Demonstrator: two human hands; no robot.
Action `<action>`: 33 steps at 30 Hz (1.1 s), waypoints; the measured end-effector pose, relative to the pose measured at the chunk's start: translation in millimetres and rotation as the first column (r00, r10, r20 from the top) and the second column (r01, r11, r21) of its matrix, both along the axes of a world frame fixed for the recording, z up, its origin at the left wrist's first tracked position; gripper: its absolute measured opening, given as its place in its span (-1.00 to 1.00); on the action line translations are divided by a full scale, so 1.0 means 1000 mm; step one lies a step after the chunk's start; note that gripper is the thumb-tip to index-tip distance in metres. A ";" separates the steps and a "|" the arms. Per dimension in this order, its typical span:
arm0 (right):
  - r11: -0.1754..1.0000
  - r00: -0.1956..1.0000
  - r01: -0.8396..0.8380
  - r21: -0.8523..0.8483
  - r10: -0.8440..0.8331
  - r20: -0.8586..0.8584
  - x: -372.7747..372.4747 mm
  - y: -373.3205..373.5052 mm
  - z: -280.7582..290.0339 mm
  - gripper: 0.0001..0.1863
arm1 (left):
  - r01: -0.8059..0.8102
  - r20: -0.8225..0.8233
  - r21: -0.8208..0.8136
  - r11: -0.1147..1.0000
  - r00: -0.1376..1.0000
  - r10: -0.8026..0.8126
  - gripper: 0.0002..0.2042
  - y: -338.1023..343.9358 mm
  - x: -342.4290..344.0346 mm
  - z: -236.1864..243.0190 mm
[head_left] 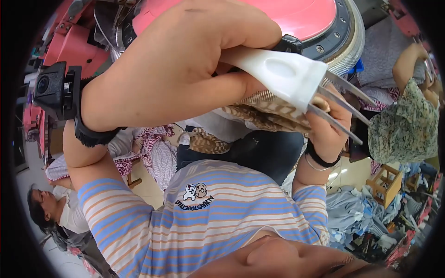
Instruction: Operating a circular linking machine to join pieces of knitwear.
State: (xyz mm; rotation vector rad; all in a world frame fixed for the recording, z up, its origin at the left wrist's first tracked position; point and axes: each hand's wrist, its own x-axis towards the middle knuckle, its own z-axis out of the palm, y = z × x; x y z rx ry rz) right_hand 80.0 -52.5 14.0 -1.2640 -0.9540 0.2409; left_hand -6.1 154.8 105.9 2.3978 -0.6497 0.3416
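Note:
Close to the camera, my left hand [181,78] is closed round a white plastic tool [282,74] with three metal prongs pointing right. A black device [53,90] is strapped at its wrist. Behind the prongs, my right hand [327,129] has its fingers curled on brown patterned fabric [264,116], partly hidden. The fabric hangs beside a round metal toothed ring [348,51] on a pink-topped machine [301,14].
A co-worker [55,204] is at the lower left, another, in green camouflage [398,125], at the right. Pink machinery [79,44] stands upper left. Printed fabric [155,157], a wooden stool [384,183] and piled blue-grey fabric [347,213] are around me.

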 end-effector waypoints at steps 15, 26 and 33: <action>0.952 0.823 0.275 0.135 -0.306 0.478 -0.021 0.013 0.005 -0.79 | -0.016 -0.110 -0.077 0.997 0.994 0.007 -0.85 -0.009 0.001 0.005; 0.928 0.762 0.322 0.185 -0.371 0.531 -0.008 0.011 0.015 -0.75 | 0.055 0.003 -0.231 0.971 0.998 -0.056 -0.87 -0.012 0.005 0.000; 0.887 0.858 0.414 0.202 -0.455 0.239 0.008 0.004 -0.003 -0.76 | -0.027 -0.059 0.048 0.998 0.998 0.030 -0.79 -0.018 0.010 0.005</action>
